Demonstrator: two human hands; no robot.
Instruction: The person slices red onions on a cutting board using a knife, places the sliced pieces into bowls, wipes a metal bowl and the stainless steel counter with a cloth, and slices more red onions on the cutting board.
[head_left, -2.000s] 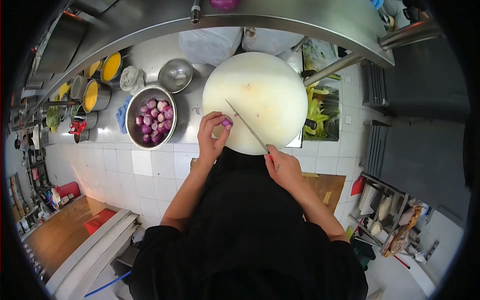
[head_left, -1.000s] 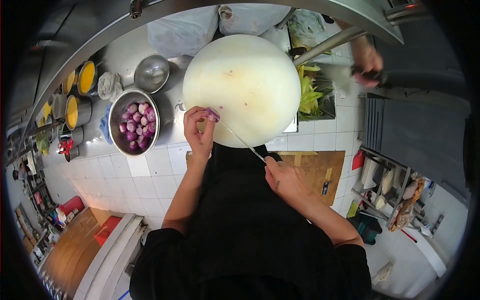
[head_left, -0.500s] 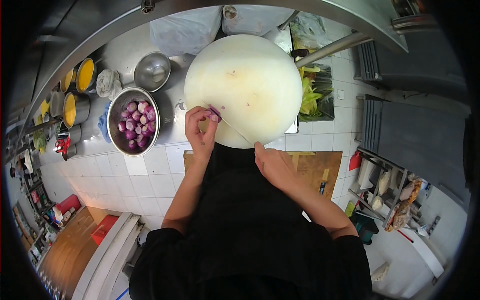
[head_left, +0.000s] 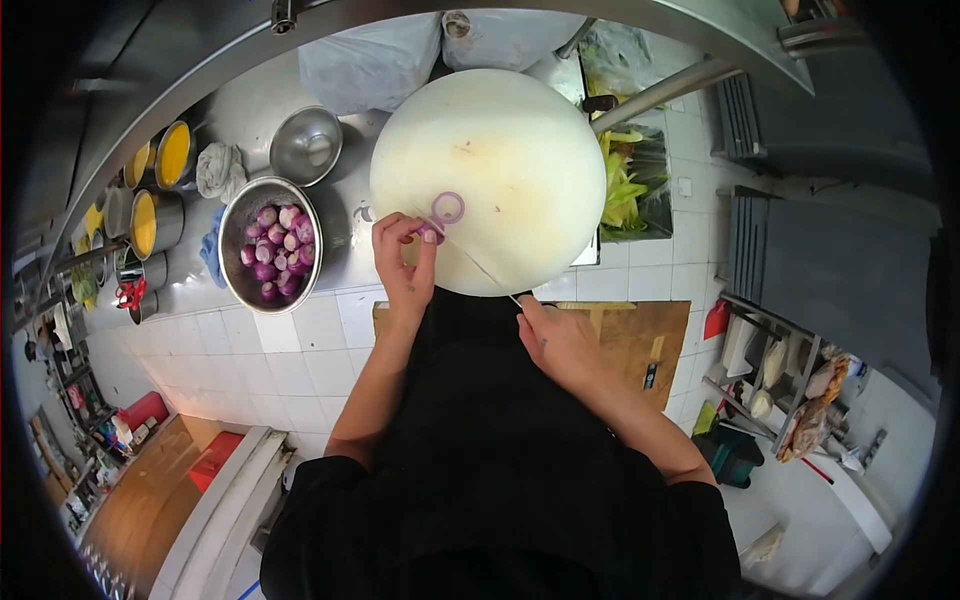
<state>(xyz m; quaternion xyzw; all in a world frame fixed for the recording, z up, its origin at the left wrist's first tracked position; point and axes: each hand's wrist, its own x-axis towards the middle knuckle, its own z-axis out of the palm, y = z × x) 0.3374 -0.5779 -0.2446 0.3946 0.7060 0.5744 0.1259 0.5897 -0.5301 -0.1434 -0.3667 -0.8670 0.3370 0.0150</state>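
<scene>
On the round white cutting board (head_left: 500, 150), my left hand (head_left: 405, 265) pinches a purple onion (head_left: 430, 233) at the lower left part. The thin blade of a knife (head_left: 478, 266) lies across the board, its far part beside the onion. My right hand (head_left: 555, 335) is closed round the knife's handle, just off the board's near edge. A thin purple onion ring (head_left: 448, 208) rests flat on the board, right beyond the onion and the blade. Small purple bits are scattered on the white surface.
Left of the board stands a steel bowl (head_left: 228, 271) of peeled purple onions, with a smaller steel bowl (head_left: 290, 160) behind it. Pots of yellow contents (head_left: 145, 222) are farther left. A metal shelf edge (head_left: 400, 12) crosses above; green leaves (head_left: 622, 185) lie in a container at the right.
The camera view has shifted, and the knife has moved from beside the onion onto it. A ring now lies cut on the board. Another person's hand appeared at the upper right and is gone.
</scene>
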